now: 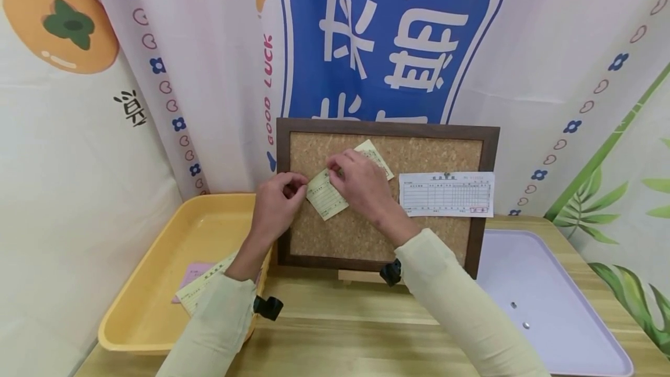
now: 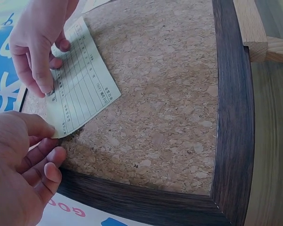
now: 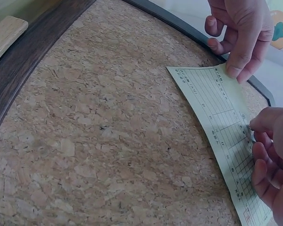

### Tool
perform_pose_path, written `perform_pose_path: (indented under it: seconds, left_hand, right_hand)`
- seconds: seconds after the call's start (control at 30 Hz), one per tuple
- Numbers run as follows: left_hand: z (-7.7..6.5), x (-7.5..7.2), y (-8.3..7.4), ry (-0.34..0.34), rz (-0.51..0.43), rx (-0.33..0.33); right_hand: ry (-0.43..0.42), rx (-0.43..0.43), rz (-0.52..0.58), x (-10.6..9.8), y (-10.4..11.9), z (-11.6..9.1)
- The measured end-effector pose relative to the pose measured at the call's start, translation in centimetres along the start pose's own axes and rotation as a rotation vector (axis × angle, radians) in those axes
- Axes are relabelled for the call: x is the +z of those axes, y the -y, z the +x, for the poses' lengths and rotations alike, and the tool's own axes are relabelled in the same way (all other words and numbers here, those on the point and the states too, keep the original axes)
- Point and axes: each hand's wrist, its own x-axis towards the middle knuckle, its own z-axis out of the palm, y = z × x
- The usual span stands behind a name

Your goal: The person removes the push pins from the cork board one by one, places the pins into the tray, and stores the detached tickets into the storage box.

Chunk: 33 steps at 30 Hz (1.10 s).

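A pale yellow receipt slip (image 1: 327,196) with printed lines lies tilted against the cork board (image 1: 345,243). My left hand (image 1: 277,202) pinches its left corner between thumb and index finger, close to the frame's left side. At the slip's upper edge, my right hand (image 1: 361,182) holds a small thumbtack (image 2: 50,93) at the thumb tip, mostly hidden by the fingers. To the right, a white receipt (image 1: 446,196) hangs on the board with a tack at its top edge, overlapping the dark wooden frame (image 1: 487,162).
On the left stands a yellow tray (image 1: 131,307) holding a pink slip (image 1: 196,272) and another yellow slip (image 1: 209,281). A lavender tray (image 1: 565,284) with two small tacks (image 1: 526,325) sits at the right. A wooden stand (image 1: 361,276) props the board; a printed curtain hangs behind.
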Motion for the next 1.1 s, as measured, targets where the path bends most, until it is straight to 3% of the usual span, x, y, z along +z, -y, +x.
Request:
perform_pose_path:
  seconds: [0.2,0.5,0.83,1.1]
  left_hand:
    - [-0.3,0.0,0.0,0.008,-0.002,-0.001]
    - [-0.1,0.0,0.0,0.001,0.02,0.017]
    - [-0.1,-0.2,-0.2,0.001,0.02,0.02]
    - [-0.3,-0.5,-0.5,0.006,0.004,0.001]
  right_hand:
    - [-0.01,-0.016,-0.03,0.2,0.0,-0.2]
    - [0.055,0.0,-0.068,-0.2,0.4,0.0]
    - [0.164,0.042,0.017,-1.4,0.7,0.2]
    - [0.159,0.053,0.054,-1.9,0.8,-0.3]
